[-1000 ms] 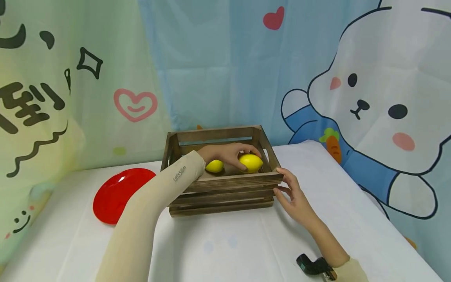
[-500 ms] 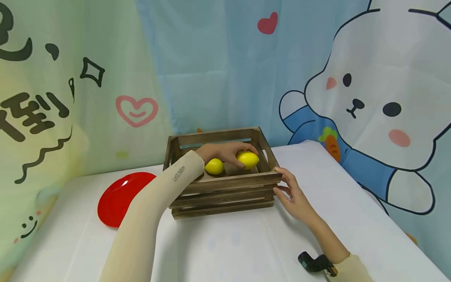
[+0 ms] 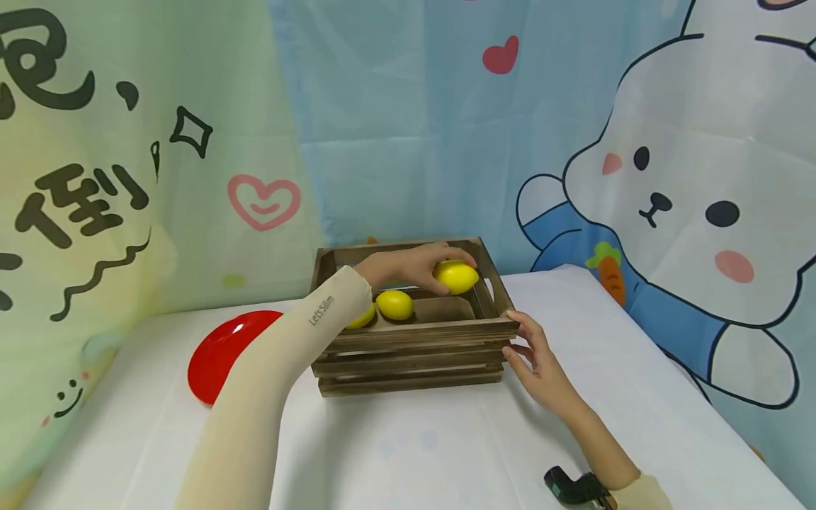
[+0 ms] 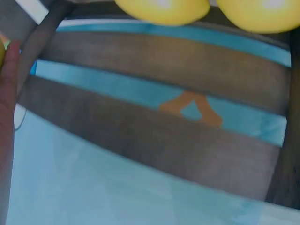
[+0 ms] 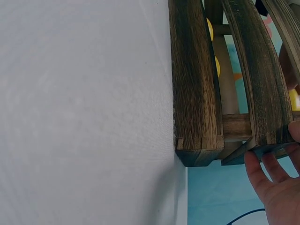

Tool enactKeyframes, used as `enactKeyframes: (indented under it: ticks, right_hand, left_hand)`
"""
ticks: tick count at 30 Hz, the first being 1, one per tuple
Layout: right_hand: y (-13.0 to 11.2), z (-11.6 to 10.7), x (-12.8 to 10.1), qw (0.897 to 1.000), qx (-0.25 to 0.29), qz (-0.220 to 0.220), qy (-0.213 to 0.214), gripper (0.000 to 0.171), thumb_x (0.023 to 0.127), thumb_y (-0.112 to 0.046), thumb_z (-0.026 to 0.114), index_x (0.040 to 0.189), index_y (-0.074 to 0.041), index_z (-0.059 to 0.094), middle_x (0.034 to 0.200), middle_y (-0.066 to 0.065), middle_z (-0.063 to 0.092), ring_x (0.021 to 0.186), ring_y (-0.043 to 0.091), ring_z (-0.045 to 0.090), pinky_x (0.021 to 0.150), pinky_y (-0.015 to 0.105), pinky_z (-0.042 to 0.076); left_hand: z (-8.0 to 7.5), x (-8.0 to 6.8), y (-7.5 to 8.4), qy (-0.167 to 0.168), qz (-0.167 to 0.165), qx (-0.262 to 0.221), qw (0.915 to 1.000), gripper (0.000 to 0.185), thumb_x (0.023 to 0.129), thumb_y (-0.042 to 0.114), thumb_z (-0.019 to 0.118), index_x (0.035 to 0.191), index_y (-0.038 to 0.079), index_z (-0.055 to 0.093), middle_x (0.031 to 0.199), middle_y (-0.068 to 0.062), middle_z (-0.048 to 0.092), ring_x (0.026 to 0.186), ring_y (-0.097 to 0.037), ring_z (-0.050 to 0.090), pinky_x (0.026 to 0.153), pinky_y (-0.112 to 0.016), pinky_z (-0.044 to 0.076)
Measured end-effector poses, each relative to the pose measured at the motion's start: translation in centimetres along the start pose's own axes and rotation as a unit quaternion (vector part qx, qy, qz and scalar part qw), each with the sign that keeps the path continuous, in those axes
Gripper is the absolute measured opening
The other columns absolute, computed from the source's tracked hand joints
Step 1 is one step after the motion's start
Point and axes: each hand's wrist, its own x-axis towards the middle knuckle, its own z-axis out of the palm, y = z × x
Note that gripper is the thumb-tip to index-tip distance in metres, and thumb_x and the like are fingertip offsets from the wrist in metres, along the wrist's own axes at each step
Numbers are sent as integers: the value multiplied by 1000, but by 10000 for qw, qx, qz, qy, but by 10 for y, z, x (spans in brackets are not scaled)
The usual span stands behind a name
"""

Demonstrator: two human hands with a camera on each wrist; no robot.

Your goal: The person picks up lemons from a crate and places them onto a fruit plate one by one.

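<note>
A wooden slatted crate [image 3: 414, 350] stands on the white table. My left hand [image 3: 421, 265] reaches into it and grips a yellow lemon [image 3: 456, 277], held up at rim height near the crate's right end. Two more lemons lie on the crate floor: one in the middle [image 3: 394, 304], one [image 3: 362, 318] half hidden behind my sleeve. The left wrist view shows the crate's slats [image 4: 154, 136] close up, with two lemons [image 4: 161, 9] at the top edge. My right hand [image 3: 532, 348] rests with straight fingers [image 5: 269, 180] against the crate's near right corner [image 5: 197, 140].
A red plate [image 3: 219, 347] lies on the table left of the crate. White tablecloth [image 3: 414, 446] spreads in front. A printed cartoon curtain [image 3: 669, 177] hangs close behind the crate and along the right side. A black wrist device [image 3: 574, 489] sits at the bottom right.
My left hand has lifted the lemon from the crate floor up to rim height. A third lemon now shows beside my sleeve. The right hand stays at the corner.
</note>
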Motion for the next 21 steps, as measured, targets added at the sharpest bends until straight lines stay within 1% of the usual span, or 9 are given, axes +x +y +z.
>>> enactKeyframes:
  ticks: [2,6,8,11,14,18,21]
  right_hand:
    - [1,2,0,10000,40,-32,25,69,86,23,51,146,-1,25,139,-14,34,123,-2,41,97,9,39]
    - [2,5,0,10000,72,-19,54,70,86,24,51,146,-1,25,138,-14,36,123,-2,42,96,8,39]
    - [3,5,-1,10000,62,-24,60,70,86,24,51,146,-1,25,138,-14,35,123,-3,42,96,8,39]
    - [4,4,-2,9999,55,-46,86,71,85,25,51,146,-1,25,138,-11,37,123,-2,42,96,8,39]
    - [4,3,-1,9999,58,-42,78,71,85,25,51,146,-1,25,137,-9,37,123,-2,42,96,7,39]
    - [4,3,0,10000,67,-33,43,71,85,25,50,146,-1,25,136,-11,37,123,-3,42,96,7,38]
    - [4,3,2,9999,76,-85,48,72,84,26,50,146,0,25,135,-13,38,122,-3,42,96,7,38]
  left_hand:
    - [-6,-7,3,75,-151,-189,9997,58,90,12,65,144,23,44,143,-3,39,117,-17,41,95,-30,41]
    - [-13,-18,8,246,-397,-304,9984,59,92,15,64,145,28,43,142,-3,37,117,-17,41,96,-32,41]
    - [-14,-23,10,329,-426,-265,9982,58,93,17,64,145,29,42,140,-3,38,117,-17,41,97,-32,41]
    - [-15,-30,12,413,-478,-378,9973,57,94,20,63,146,31,41,139,-2,38,117,-16,42,97,-33,42]
    - [-16,-38,15,472,-535,-391,9967,56,95,24,62,146,35,40,138,0,38,116,-15,43,96,-32,42]
    - [-17,-50,17,536,-621,-361,9960,54,96,25,61,145,37,40,139,2,37,115,-13,45,95,-31,44]
    - [-20,-60,18,607,-620,-311,9957,53,96,23,61,143,37,42,141,4,37,117,-12,44,96,-30,44]
